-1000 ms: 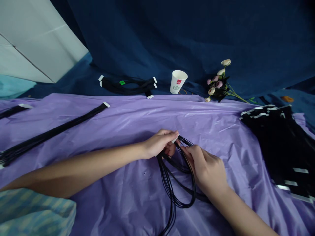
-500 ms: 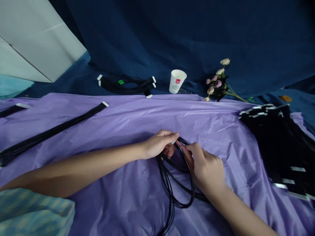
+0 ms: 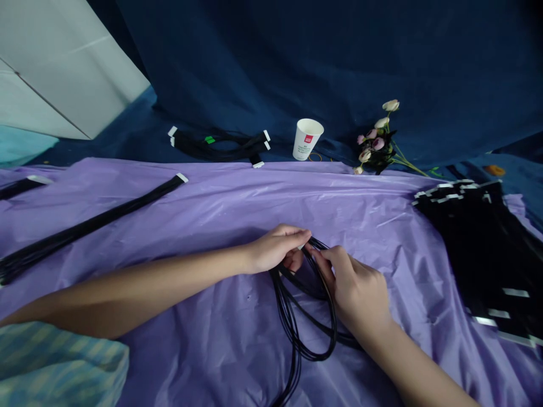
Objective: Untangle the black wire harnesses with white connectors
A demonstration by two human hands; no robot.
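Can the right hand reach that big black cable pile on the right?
Probably yes, but it'd have to let go first: the right hand has its fingers on the looped black cables. Only purple sheet shows between it and the cable pile.

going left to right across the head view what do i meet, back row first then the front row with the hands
Back: green-tagged cables → white cup → flowers → small orange item. Front: long cable bundle → left hand → right hand, both on looped black cables → cable pile.
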